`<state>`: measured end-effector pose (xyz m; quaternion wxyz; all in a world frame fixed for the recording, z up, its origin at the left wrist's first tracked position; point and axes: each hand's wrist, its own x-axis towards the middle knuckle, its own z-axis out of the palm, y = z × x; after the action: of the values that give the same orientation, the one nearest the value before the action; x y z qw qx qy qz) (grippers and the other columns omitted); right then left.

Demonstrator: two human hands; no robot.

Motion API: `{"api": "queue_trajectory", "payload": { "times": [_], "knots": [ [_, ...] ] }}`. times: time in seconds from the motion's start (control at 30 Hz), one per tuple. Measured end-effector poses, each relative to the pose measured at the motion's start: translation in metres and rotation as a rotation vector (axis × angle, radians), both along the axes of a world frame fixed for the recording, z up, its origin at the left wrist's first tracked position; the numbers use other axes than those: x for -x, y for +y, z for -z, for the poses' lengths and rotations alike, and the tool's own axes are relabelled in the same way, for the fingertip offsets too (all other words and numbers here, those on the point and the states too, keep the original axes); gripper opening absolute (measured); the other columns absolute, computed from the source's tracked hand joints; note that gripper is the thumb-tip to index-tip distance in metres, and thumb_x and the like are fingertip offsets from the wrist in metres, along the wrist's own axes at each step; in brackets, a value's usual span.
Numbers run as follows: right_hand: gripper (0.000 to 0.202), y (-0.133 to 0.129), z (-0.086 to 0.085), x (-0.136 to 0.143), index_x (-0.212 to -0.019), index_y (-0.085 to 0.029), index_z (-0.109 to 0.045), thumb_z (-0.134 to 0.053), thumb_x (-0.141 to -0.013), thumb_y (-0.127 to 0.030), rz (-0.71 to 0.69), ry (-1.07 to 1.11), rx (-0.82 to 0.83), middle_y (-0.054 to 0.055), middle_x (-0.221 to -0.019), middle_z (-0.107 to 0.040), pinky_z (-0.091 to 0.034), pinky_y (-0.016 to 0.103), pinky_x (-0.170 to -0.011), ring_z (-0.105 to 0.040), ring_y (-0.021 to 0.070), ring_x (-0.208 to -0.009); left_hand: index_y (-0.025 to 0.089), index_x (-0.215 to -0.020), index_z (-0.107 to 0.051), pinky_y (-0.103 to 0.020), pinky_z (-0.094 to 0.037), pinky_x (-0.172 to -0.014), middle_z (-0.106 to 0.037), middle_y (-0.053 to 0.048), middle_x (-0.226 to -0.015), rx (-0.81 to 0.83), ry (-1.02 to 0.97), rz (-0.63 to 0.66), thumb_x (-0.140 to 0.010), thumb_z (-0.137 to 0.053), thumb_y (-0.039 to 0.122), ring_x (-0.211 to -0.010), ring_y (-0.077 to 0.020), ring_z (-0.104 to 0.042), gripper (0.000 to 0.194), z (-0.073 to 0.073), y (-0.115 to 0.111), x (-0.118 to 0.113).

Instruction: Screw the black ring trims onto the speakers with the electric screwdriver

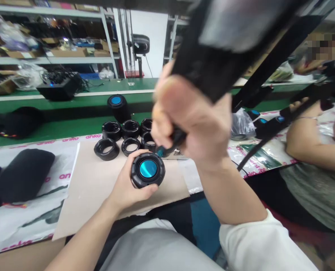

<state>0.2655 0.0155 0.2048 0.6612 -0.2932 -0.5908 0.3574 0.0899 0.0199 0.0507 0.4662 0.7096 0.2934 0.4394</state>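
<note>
My left hand (128, 184) is wrapped round a black cylindrical speaker (136, 156), its end with a shiny blue disc facing up. My right hand (190, 116) grips a large black hand-held tool (207, 64), blurred and close to the camera. The tool's small teal tip (160, 151) is at the speaker's upper right rim; whether they touch I cannot tell. Just beyond the speaker sit several black end rings (107, 149) in two rows on a beige cardboard sheet (85, 188). A second black speaker (119, 107) with a blue disc stands behind the rings.
A dark fabric-covered piece (23, 175) lies at the left on printed wrapping. To the right are a clear plastic bag (242, 124) and more blue-disc parts. A co-worker's arm (305, 135) reaches in there. Loaded shelves (49, 60) stand at the back.
</note>
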Motion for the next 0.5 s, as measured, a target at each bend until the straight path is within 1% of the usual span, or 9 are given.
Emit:
{"api": "queue_trajectory", "payload": {
  "times": [0.07,0.1,0.13,0.2,0.27,0.37,0.43,0.5],
  "knots": [
    [0.035,0.004,0.008,-0.015,-0.084,-0.026,-0.068,-0.090,-0.082,-0.053,0.024,0.124,-0.151,-0.008,-0.055,-0.053,-0.039,0.026,-0.036,-0.045,0.0106,-0.037,0.021,-0.137,-0.056,-0.039,-0.061,-0.098,-0.075,-0.011,-0.129,0.009,-0.028,0.023,-0.073,-0.092,0.037,-0.117,-0.0310,-0.075,0.075,0.000,0.000,-0.001],
    [0.035,0.007,0.015,-0.024,-0.078,-0.025,-0.067,-0.091,-0.083,-0.049,0.070,0.170,-0.200,-0.007,-0.054,-0.052,-0.037,0.027,-0.034,-0.044,0.0112,-0.036,0.021,-0.137,-0.056,-0.038,-0.061,-0.098,-0.076,-0.011,-0.128,0.015,-0.041,0.032,-0.073,-0.092,0.037,-0.117,-0.0306,-0.076,0.075,0.000,0.001,-0.001],
    [0.037,0.012,0.023,-0.032,-0.072,-0.024,-0.064,-0.092,-0.082,-0.046,0.163,0.195,-0.215,-0.006,-0.053,-0.052,-0.035,0.028,-0.033,-0.044,0.0116,-0.036,0.021,-0.137,-0.056,-0.038,-0.061,-0.097,-0.076,-0.011,-0.127,0.021,-0.050,0.039,-0.073,-0.092,0.036,-0.116,-0.0304,-0.076,0.075,-0.001,0.001,-0.002],
    [0.042,0.021,0.042,-0.046,-0.066,-0.022,-0.060,-0.092,-0.084,-0.042,0.344,0.186,-0.170,-0.005,-0.052,-0.053,-0.035,0.028,-0.033,-0.046,0.0120,-0.036,0.020,-0.136,-0.056,-0.037,-0.061,-0.096,-0.077,-0.011,-0.126,0.026,-0.059,0.043,-0.073,-0.092,0.036,-0.115,-0.0301,-0.077,0.075,-0.001,0.000,-0.002],
    [0.038,0.030,0.061,-0.054,-0.072,-0.022,-0.062,-0.091,-0.084,-0.043,0.442,0.184,-0.115,-0.005,-0.052,-0.055,-0.036,0.027,-0.033,-0.047,0.0125,-0.036,0.020,-0.137,-0.055,-0.037,-0.061,-0.097,-0.077,-0.011,-0.126,0.027,-0.059,0.034,-0.073,-0.092,0.037,-0.114,-0.0302,-0.077,0.076,0.000,0.000,-0.001],
    [0.034,0.039,0.080,-0.058,-0.079,-0.022,-0.063,-0.090,-0.084,-0.042,0.451,0.179,-0.072,-0.007,-0.053,-0.056,-0.037,0.025,-0.034,-0.048,0.0118,-0.036,0.020,-0.141,-0.053,-0.037,-0.060,-0.098,-0.077,-0.012,-0.128,0.031,-0.039,0.011,-0.072,-0.092,0.037,-0.116,-0.0308,-0.077,0.081,0.001,0.000,0.000],
    [0.035,0.041,0.087,-0.058,-0.078,-0.021,-0.062,-0.090,-0.085,-0.041,0.453,0.166,-0.053,-0.007,-0.053,-0.056,-0.037,0.024,-0.034,-0.048,0.0113,-0.035,0.019,-0.142,-0.052,-0.038,-0.060,-0.098,-0.076,-0.012,-0.129,0.037,-0.031,0.012,-0.072,-0.092,0.038,-0.117,-0.0314,-0.076,0.082,0.001,0.000,0.001],
    [0.038,0.040,0.089,-0.059,-0.075,-0.021,-0.061,-0.090,-0.084,-0.042,0.431,0.168,-0.015,-0.006,-0.052,-0.055,-0.036,0.024,-0.034,-0.048,0.0114,-0.035,0.018,-0.140,-0.053,-0.038,-0.060,-0.098,-0.076,-0.013,-0.129,0.044,-0.031,0.017,-0.073,-0.092,0.039,-0.117,-0.0320,-0.076,0.081,0.002,0.000,0.000]
  ]
}}
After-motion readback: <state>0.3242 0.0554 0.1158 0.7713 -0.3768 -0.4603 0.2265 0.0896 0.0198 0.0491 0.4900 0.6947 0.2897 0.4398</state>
